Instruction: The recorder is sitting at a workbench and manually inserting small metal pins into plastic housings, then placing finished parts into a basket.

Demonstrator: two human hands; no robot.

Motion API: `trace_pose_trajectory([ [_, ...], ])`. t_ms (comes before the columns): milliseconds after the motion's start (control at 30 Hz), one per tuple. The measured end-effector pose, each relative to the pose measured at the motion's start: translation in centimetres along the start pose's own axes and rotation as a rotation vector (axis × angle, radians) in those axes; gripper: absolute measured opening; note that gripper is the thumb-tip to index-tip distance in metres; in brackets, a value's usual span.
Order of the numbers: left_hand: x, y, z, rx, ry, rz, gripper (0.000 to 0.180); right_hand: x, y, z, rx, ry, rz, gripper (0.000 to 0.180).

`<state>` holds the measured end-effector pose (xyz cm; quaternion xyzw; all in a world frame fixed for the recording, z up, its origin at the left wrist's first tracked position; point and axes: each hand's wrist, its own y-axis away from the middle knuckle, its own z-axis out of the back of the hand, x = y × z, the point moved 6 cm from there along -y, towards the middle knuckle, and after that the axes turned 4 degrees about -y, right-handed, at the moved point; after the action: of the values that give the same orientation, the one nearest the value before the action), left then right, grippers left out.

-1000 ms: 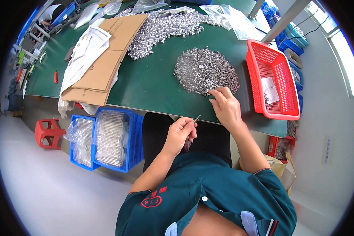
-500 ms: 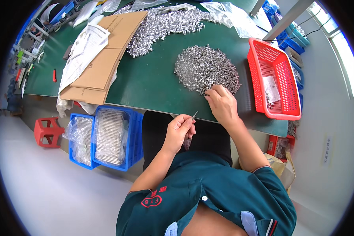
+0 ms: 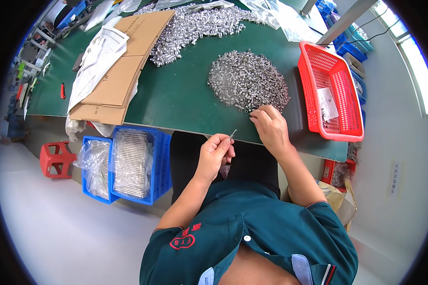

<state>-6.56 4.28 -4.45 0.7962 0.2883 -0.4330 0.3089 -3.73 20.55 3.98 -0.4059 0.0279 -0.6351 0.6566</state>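
My left hand (image 3: 215, 156) is closed in a pinch round a thin metal rod (image 3: 233, 133), held just off the table's near edge. A dark reddish, tapered thing (image 3: 225, 171) shows below that hand; whether it belongs to the rod I cannot tell. At the near right edge of a round pile of small silvery metal sleeves (image 3: 247, 80), my right hand (image 3: 272, 127) has thumb and fingers together. A tiny piece seems to sit at its fingertips, too small to make out.
The green table (image 3: 185, 90) bears a larger heap of shiny sleeves (image 3: 199, 28), flattened cardboard (image 3: 123, 71) with papers (image 3: 97, 64), and a red perforated basket (image 3: 314, 118) on the right. Blue crates (image 3: 162, 166) of bagged rods and a red stool (image 3: 57, 159) stand below left.
My right hand has drawn back slightly from the pile toward the table's near edge. My left hand still pinches the rod, almost unmoved. The whole view has shifted a little.
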Motion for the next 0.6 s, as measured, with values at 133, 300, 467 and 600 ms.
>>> trace_pose_trajectory([
  [133, 0.2, 0.0, 0.0, 0.008, -0.006, 0.011, 0.014, -0.1, 0.1, 0.5, -0.053, -0.073, -0.033, 0.016],
  [300, -0.1, 0.2, -0.2, 0.019, -0.059, -0.020, 0.014, -2.5, 1.9, 1.1, -0.061, -0.643, -0.688, 0.008],
  [467, -0.2, 0.3, -0.9, 0.060, -0.117, -0.050, 0.015, -0.7, 4.1, -1.2, 0.150, -1.402, -1.037, 0.010],
  [600, -0.1, 0.2, -1.1, 0.065, -0.204, -0.055, 0.014, -0.1, 4.8, -2.6, 0.209, -1.548, -1.102, 0.008],
])
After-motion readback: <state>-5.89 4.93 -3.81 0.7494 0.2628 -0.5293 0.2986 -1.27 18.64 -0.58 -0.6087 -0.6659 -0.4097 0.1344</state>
